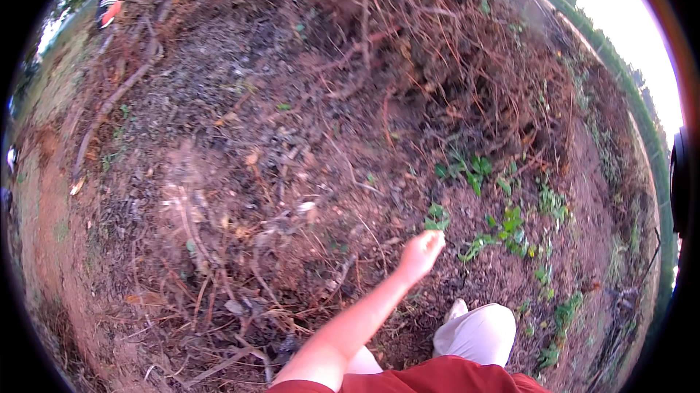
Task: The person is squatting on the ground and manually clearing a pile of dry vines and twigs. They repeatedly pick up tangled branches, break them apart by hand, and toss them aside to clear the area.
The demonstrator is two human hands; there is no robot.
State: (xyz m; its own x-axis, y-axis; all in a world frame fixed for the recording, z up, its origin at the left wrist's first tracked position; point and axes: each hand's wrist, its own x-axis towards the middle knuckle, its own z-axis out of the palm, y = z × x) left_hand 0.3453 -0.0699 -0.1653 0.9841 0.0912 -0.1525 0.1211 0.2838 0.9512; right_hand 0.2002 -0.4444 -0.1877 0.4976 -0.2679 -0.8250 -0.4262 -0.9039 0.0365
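My left hand (424,251) reaches out over the ground with its fingers curled in. Right beyond the knuckles is a small green leafy plant (437,217); whether the fingers hold its leaves cannot be made out. More low green weeds (513,231) grow to the right of the hand. A broader-leaved green plant (477,173) stands a little farther off, at the foot of a brush heap. My right hand is out of view. Below the hand, my bent knee (489,330) in pale trousers and a light shoe (456,310) show.
A big heap of dry brush and roots (437,59) rises ahead. Dead leaves, twigs and bare soil (262,174) cover the ground. A long crooked branch (117,95) lies at left. Loose sticks (224,360) lie at lower left. Someone's red-and-black shoe (109,12) appears at upper left.
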